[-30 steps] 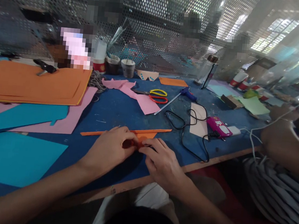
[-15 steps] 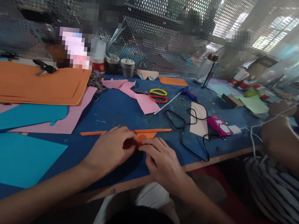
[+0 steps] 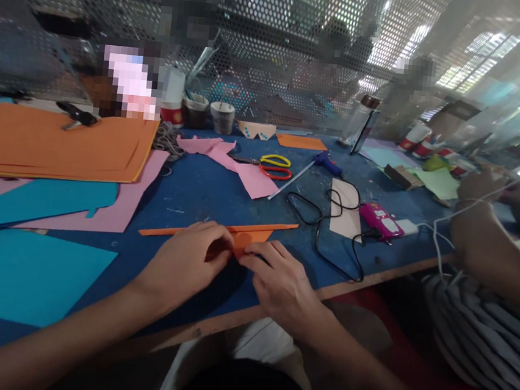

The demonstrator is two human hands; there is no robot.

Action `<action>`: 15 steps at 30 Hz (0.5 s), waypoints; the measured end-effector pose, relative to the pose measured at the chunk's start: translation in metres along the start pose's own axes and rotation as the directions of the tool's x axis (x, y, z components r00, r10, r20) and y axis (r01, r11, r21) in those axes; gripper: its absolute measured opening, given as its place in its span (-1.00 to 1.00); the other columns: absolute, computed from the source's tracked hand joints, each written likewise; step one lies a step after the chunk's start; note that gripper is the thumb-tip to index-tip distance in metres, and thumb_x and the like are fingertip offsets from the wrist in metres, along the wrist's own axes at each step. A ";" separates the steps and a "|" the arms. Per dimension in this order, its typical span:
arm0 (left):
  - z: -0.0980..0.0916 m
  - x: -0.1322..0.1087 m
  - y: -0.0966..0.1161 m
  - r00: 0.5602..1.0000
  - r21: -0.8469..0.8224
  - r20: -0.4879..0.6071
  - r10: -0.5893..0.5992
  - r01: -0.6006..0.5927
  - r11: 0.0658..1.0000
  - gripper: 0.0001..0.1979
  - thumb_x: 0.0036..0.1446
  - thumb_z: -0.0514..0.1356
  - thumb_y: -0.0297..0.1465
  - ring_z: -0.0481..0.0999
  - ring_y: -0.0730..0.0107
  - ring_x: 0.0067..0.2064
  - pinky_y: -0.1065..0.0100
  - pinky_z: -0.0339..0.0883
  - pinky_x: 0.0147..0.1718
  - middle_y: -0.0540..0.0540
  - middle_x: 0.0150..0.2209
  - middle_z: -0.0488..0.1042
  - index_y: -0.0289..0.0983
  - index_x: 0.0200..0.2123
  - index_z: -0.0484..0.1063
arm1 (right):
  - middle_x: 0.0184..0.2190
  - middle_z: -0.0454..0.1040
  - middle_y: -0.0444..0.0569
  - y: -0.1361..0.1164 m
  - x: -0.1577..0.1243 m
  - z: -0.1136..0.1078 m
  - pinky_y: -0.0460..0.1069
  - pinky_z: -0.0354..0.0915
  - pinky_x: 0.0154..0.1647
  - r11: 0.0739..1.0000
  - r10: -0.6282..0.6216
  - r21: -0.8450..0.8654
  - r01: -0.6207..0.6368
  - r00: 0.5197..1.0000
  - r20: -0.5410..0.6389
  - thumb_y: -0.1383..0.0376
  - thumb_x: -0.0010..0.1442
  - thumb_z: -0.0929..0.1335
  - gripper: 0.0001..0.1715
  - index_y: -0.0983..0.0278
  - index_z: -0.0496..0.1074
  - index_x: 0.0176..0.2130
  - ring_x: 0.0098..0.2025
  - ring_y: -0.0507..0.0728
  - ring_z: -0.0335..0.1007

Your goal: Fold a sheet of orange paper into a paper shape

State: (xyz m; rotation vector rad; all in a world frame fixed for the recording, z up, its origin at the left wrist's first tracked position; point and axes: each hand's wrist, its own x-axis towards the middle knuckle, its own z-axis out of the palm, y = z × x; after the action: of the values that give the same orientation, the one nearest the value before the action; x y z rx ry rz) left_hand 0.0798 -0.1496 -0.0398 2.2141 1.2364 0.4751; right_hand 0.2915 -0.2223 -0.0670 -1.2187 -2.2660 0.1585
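Between my two hands is a small piece of orange paper (image 3: 251, 238), partly hidden by the fingers. My left hand (image 3: 197, 253) curls its fingers and thumb onto the paper's left side. On the other side, my right hand (image 3: 280, 276) pinches its near edge with bent fingers. A long, narrow orange paper strip (image 3: 266, 227) lies on the blue table just beyond them, its middle part covered by my left hand. Scissors (image 3: 275, 166) with one yellow and one red handle rest farther back, partly on pink paper (image 3: 254, 181).
A blue glue gun (image 3: 327, 163) and its black cable (image 3: 318, 237) lie to the right, near a magenta box (image 3: 380, 222) with a white plug. Orange sheets (image 3: 62, 145) and blue paper (image 3: 27, 274) cover the left. Another person's arm (image 3: 490, 241) rests at far right.
My left hand has shifted slightly left, and both hands keep hold of the orange paper. The long strip and the tools lie as before.
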 end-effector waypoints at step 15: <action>0.021 -0.018 0.003 0.988 0.204 -0.149 0.037 -0.005 0.979 -0.94 0.26 0.18 -0.37 0.53 0.09 -0.05 0.09 0.37 -0.02 -0.12 -0.13 0.56 -0.17 -0.28 0.46 | 0.00 0.54 0.04 -0.003 0.005 -0.004 0.13 0.43 0.12 0.998 0.062 0.016 -0.062 0.997 0.040 0.58 0.33 0.23 -0.56 0.26 0.45 0.08 0.02 0.19 0.41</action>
State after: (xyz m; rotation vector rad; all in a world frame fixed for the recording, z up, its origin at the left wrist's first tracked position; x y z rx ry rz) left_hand 0.0837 -0.1729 -0.0546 2.4010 1.3969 0.5574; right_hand 0.2892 -0.2207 -0.0603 -1.2879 -2.2565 0.2269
